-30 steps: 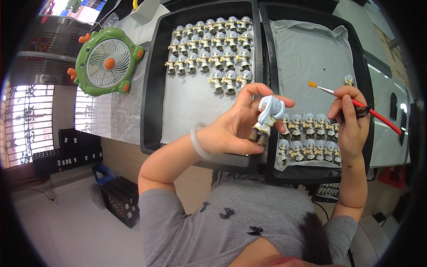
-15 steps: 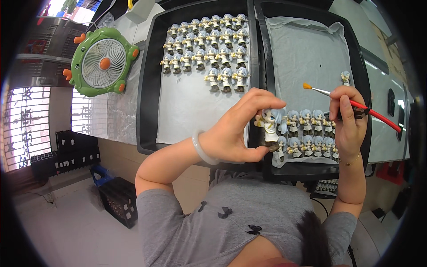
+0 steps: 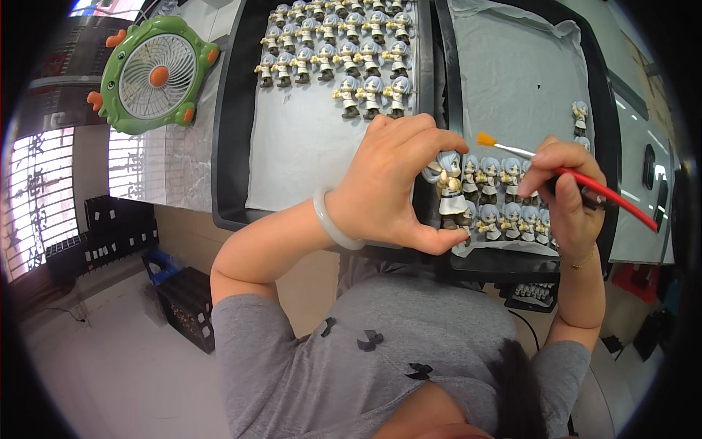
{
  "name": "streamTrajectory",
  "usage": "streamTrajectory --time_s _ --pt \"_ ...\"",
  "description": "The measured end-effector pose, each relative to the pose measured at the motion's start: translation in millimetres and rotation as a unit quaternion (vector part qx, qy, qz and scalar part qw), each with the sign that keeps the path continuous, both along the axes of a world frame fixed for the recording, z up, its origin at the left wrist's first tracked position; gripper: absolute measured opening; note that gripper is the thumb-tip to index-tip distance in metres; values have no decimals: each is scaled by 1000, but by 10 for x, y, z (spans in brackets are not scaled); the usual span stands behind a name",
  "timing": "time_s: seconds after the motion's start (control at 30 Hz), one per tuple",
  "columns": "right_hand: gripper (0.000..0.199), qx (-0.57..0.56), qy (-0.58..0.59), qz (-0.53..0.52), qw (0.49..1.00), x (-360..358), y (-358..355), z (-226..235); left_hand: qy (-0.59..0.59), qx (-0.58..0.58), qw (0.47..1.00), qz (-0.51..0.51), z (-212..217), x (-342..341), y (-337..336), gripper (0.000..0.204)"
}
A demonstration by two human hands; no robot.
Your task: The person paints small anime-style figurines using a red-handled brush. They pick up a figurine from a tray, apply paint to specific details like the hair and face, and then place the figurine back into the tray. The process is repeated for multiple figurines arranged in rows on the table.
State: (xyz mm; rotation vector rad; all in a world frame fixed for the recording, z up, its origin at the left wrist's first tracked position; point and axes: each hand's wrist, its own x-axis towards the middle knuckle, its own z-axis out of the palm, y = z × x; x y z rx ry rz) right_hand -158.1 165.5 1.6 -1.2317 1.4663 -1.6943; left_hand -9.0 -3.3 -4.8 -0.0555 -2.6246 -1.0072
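Note:
My left hand (image 3: 384,186) pinches a small painted figurine (image 3: 452,192) upright between thumb below and fingers above. It has pale blue-grey hair, a white outfit and dark boots, and its face points right. My right hand (image 3: 574,194) grips a paintbrush (image 3: 618,200) with a red handle. The orange bristles (image 3: 485,139) point left, above and slightly right of the figurine's head, apart from it. Something dark shows by the right palm; I cannot make out what. Behind both hands, two rows of similar figurines (image 3: 510,219) fill the near part of the right tray (image 3: 512,273).
The left black tray (image 3: 225,175) has a white liner and several rows of figurines (image 3: 351,55). More figurines (image 3: 580,117) stand at the right tray's far right side. A green fan (image 3: 159,76) stands left of the trays. Dark crates (image 3: 186,307) sit on the floor.
The figurine in my left hand has turned from facing left and forward to facing right. The brush tip is nearer to it. The whole view has shifted, so the trays appear higher.

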Motion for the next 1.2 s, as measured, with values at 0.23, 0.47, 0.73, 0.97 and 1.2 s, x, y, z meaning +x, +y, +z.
streamTrajectory --time_s 0.23,0.47,0.73,0.97,1.2 --pt "24 -34 116 33 992 -26 18 72 46 -52 997 35 -24 -3 1 60" --pt "32 -18 128 -31 991 -120 105 107 61 -53 997 19 -30 -4 18 60" --pt "28 -19 120 -29 992 -183 129 62 10 84 996 -34 -91 -1 18 64" --pt "29 -53 116 -82 988 -149 103 79 19 397 914 -88 -158 -81 -188 65" --pt "29 -62 -3 -169 984 -403 224 47 -106 -50 982 146 -67 231 -1286 54"
